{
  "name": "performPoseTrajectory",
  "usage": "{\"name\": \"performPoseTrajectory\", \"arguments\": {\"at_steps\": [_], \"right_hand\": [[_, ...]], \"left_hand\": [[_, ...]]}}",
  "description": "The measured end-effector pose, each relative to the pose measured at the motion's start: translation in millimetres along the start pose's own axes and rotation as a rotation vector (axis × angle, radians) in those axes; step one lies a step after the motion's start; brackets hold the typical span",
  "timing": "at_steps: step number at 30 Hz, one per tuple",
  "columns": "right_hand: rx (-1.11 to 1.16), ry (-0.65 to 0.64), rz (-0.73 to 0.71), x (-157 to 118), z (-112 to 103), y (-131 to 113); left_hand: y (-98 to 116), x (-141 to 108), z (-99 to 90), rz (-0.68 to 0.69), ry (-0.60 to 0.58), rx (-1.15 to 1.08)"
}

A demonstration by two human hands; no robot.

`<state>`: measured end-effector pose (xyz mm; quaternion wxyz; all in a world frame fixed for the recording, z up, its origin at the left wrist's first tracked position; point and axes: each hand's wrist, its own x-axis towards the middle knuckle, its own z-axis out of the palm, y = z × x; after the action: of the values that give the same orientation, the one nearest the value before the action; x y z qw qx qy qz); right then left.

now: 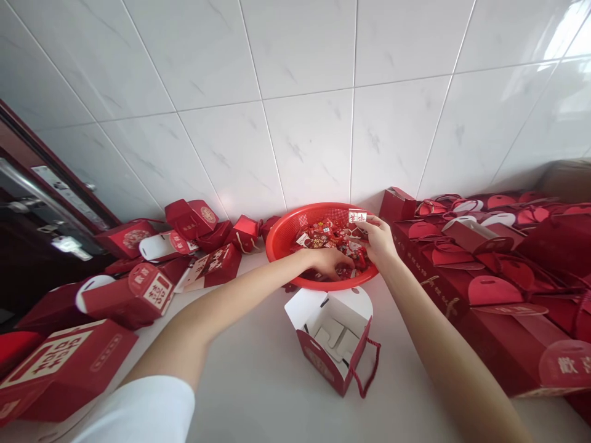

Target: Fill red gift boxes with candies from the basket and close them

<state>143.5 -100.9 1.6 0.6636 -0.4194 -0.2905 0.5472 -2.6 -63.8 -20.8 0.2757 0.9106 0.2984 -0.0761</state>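
A red plastic basket [277,237] stands against the wall with small red wrapped sweets [321,237] in it. My left hand [330,263] reaches over its front rim into the sweets, fingers stretched out and partly hidden among them. At the basket's right side, my right hand [381,239] is closed on a small red-and-white packet [357,216], pinched between thumb and fingers. In front of the basket sits a red gift box [318,363] with its top flaps spread. Its white inside shows nothing lying in it, and a red cord handle [369,384] hangs on the right.
Red gift boxes [148,289] lie in a loose heap on the left. More red boxes [498,295] crowd the right side, many with rounded flaps. A tiled wall [309,141] rises behind, and a dark door with keys [71,246] is at far left.
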Motion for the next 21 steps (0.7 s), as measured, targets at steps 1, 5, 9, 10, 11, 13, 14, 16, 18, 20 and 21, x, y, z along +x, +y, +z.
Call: {"name": "performPoseTrajectory", "arguments": {"at_steps": [1, 5, 9, 10, 11, 13, 14, 16, 18, 20, 21], "right_hand": [[0.007, 0.009, 0.001, -1, 0, 0], [0.042, 0.034, -0.01, -1, 1, -1], [0.056, 0.048, -0.014, 2, 1, 0], [0.058, 0.049, -0.01, 2, 1, 1], [0.06, 0.05, -0.005, 3, 1, 1], [0.062, 0.054, 0.005, 4, 1, 2], [0.063, 0.057, 0.007, 5, 1, 2], [0.067, 0.061, 0.009, 6, 1, 3], [0.071, 0.063, 0.008, 7, 0, 4], [0.071, 0.061, 0.009, 7, 0, 5], [0.071, 0.06, 0.009, 7, 0, 5]], "left_hand": [[1, 0, -0.4, -0.013, -0.007, 0.017], [2, -2, -9.4, -0.102, 0.219, 0.202], [-5, -6, -20.6, -0.243, 0.547, 0.322], [-8, -7, -22.5, -0.264, 0.575, 0.315], [-10, -7, -24.0, -0.281, 0.594, 0.301], [-13, -7, -25.7, -0.319, 0.644, 0.241], [-13, -7, -26.0, -0.338, 0.679, 0.197], [-12, -8, -26.2, -0.351, 0.765, 0.094], [-10, -9, -26.1, -0.314, 0.835, -0.012], [-7, -10, -25.9, -0.253, 0.869, -0.109], [-6, -11, -25.9, -0.227, 0.872, -0.149]]}}
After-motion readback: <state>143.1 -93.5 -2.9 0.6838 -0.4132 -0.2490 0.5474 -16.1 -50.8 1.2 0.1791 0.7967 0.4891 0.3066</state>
